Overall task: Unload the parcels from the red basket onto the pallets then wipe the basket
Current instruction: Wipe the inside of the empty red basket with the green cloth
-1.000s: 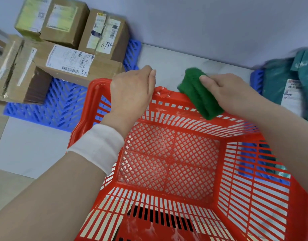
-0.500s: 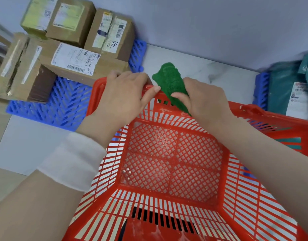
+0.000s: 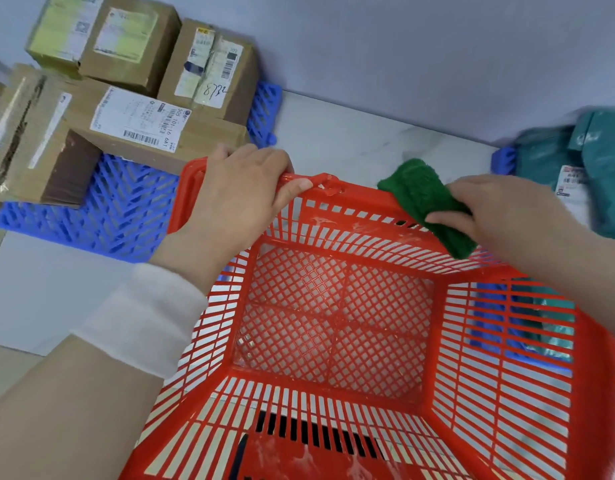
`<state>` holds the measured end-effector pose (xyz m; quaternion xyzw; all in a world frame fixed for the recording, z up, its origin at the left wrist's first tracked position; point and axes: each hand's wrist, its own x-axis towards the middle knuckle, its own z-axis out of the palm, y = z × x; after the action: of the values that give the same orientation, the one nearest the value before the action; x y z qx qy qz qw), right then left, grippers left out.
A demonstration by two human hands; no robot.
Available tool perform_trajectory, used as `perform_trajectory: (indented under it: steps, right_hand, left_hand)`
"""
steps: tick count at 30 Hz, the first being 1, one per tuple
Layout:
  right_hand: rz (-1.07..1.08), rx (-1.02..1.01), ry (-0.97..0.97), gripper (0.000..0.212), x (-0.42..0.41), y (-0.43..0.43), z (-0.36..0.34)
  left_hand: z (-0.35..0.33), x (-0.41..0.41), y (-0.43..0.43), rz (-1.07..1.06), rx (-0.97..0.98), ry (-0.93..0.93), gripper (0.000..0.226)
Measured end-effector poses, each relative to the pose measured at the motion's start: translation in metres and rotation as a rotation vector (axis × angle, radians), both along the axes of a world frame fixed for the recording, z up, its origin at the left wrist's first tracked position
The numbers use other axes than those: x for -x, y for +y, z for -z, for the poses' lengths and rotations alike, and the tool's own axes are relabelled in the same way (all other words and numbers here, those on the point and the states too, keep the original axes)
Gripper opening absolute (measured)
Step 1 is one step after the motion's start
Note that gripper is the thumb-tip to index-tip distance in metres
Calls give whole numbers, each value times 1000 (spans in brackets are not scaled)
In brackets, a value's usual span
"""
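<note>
Head view: the red basket (image 3: pixel 361 199) fills the lower middle, its mouth open to the camera and no parcels inside. The left hand (image 3: pixel 240 192) grips the basket's far rim near its far-left corner, fingers curled over the edge. The right hand (image 3: pixel 507 216) pinches a green scouring pad (image 3: pixel 420 202) and presses it onto the far rim, toward the basket's right. Beyond the basket's left corner, cardboard parcels (image 3: pixel 136 123) sit on a blue pallet (image 3: pixel 101 216). Teal mailer bags (image 3: pixel 576 157) lie beyond its right side.

The basket looks light, a stiff plastic lattice likely to skid under rubbing, so the solid rim is the sensible hold. The pad looks soft enough to fold over edges.
</note>
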<state>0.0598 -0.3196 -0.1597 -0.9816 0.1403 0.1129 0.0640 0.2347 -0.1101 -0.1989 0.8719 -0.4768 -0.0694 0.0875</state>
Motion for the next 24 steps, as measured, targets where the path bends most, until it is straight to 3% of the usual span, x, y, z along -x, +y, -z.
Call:
perform_trajectory:
  steps: [7,14,18,20,24]
  right_hand:
    - [-38,-205,-105,37,-55,49,21]
    - [-73,95,20,51,-6,1,-1]
    - [-50,38,22,47,13,-9,-2]
    - [-12,-10,-53,43,13,-4,4]
    - [276,-82,-210,39,2,6,21]
  left_hand:
    - [-1,1,1,-3,31,-21,66]
    - [0,0,2,10,49,-42,61]
    - [3,5,-1,27,51,-48,60]
    - [5,7,-3,15,51,-62,62]
    - [8,8,-4,7,84,-92,64]
